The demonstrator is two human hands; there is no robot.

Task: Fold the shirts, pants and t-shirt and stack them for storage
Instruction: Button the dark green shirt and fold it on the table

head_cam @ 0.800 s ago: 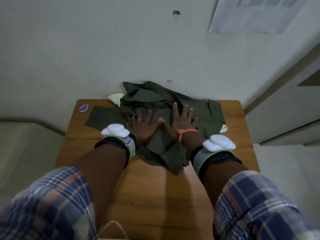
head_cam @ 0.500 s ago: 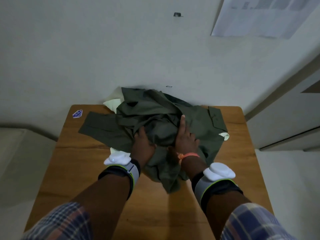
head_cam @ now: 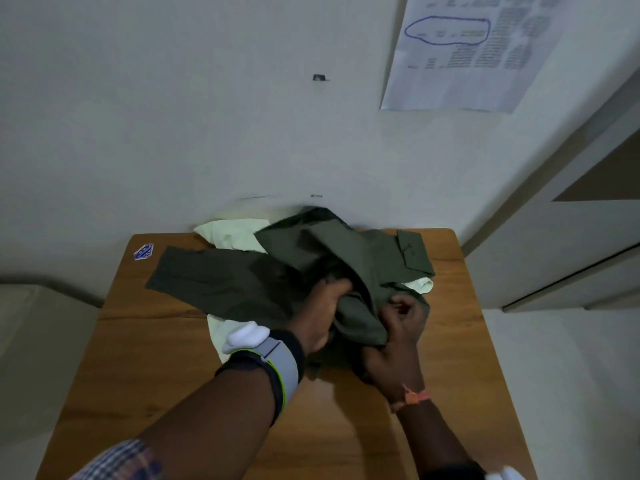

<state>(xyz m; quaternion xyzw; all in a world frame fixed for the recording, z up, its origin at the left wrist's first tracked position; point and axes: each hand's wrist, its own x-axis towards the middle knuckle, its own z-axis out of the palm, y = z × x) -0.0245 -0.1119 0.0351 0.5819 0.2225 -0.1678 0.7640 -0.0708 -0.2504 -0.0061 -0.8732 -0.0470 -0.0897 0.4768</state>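
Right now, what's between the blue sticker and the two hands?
In the head view, the flat dark green garment lies on the wooden table between the blue sticker and the left hand and right hand.

The head view is dim and flat, with a greenish-grey cast and no glare. Soft shadows fall under the forearms onto the wooden table (head_cam: 145,358). The wide lens bends straight edges near the borders. Print on the wall paper (head_cam: 464,53) is too blurred to read, and dark cloth folds lose detail.
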